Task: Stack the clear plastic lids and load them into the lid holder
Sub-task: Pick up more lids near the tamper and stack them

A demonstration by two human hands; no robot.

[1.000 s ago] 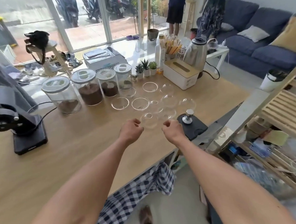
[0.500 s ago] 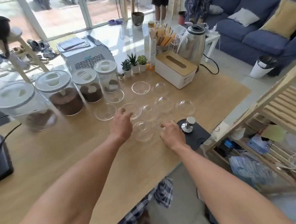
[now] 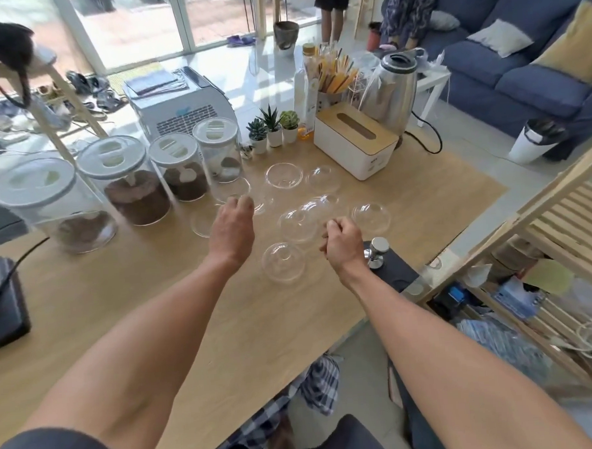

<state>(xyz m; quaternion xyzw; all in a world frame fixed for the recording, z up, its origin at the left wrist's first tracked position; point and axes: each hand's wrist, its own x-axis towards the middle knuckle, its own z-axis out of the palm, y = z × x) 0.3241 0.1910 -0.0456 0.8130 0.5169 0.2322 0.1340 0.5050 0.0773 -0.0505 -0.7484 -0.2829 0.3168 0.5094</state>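
Several clear plastic lids (image 3: pixel 283 266) lie scattered on the wooden table (image 3: pixel 121 319) near a blue sofa (image 3: pixel 506 72); left hand (image 3: pixel 231 229) and right hand (image 3: pixel 343 244) hover, fingers curled, whether pinching anything unclear.

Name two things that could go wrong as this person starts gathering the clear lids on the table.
1. The right hand works just beside the metal tamper; a sideways reach could knock it over.
2. The clear lids lie scattered and hard to see against the wooden table; the left hand, reaching toward the jars, could brush one aside or miss it.
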